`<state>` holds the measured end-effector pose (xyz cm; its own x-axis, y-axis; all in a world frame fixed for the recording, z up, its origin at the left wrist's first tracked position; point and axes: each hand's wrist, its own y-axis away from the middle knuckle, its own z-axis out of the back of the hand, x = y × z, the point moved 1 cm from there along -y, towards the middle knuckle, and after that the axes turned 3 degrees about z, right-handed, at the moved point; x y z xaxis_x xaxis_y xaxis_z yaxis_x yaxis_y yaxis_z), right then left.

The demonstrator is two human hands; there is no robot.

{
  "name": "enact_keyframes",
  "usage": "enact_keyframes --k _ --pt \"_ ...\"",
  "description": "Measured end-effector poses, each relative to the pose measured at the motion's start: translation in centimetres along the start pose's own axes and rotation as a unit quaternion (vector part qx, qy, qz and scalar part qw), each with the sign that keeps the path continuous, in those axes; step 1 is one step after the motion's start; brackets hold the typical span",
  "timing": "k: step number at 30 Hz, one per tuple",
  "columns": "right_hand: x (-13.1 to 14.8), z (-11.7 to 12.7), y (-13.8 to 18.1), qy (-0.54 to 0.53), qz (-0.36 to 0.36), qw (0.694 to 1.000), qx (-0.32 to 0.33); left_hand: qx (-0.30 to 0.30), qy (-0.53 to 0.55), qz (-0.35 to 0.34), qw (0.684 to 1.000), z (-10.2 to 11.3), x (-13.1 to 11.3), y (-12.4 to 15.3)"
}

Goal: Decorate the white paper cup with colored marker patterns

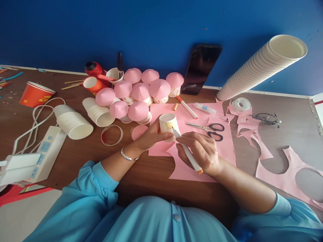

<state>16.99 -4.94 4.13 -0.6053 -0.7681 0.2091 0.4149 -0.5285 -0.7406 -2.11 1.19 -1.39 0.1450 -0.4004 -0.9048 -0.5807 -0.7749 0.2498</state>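
Observation:
My left hand is closed around a white paper cup, tilted a little toward me. Yellow window-like lines and a reddish pattern near one rim mark its side. In my right hand is a white marker with an orange end, its tip at the yellow drawing. Pink paper sheets lie beneath my hands. Just beyond my right hand rest black-handled scissors. An orange-tipped marker, a small yellow cap and a glue bottle lie on the paper.
Several decorated cups with pink cone tops stand behind the cup. A tall cup stack leans on the blue wall beside a phone. Left are cup stacks, a tape roll and a power strip; paper scraps lie right.

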Motion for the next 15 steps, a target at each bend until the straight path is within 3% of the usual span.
enact_keyframes --k 15 --pt "-0.68 -0.06 -0.06 0.025 -0.005 0.999 -0.020 0.005 0.040 0.022 0.999 0.03 -0.05 0.08"
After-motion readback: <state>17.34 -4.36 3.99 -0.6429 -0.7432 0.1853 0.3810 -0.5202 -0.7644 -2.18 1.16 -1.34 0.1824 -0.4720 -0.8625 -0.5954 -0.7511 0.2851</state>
